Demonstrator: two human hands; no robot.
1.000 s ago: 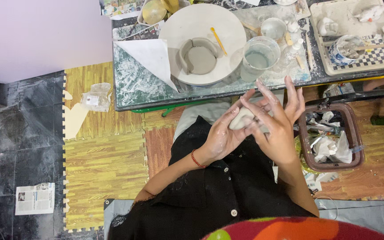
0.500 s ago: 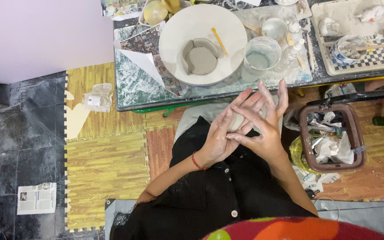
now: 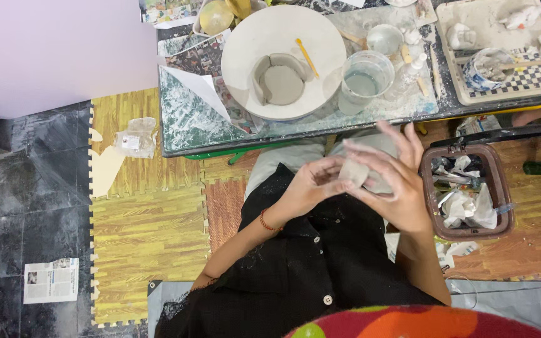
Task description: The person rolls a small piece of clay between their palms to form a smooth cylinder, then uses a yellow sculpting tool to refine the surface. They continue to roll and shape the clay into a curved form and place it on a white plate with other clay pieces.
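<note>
Both my hands hold one small grey lump of clay (image 3: 353, 171) over my lap, just below the table's front edge. My left hand (image 3: 308, 186) pinches it from the left with the fingertips. My right hand (image 3: 391, 183) cups it from the right, fingers spread upward. On the table above stands a round white board (image 3: 245, 56) bearing a flat grey clay disc (image 3: 282, 84) with a curved clay wall (image 3: 262, 74) beside it and a thin yellow stick (image 3: 307, 57).
A clear cup of water (image 3: 364, 80) stands right of the board. A tray with a checkered mat (image 3: 527, 78) is at far right. A brown bin (image 3: 466, 193) of crumpled paper sits beside my right arm. Wood-pattern foam mats (image 3: 139, 231) cover the floor.
My hands have kept working the clay lump, turning it between the fingers. The view has shifted a little, so the table sits slightly lower in frame.
</note>
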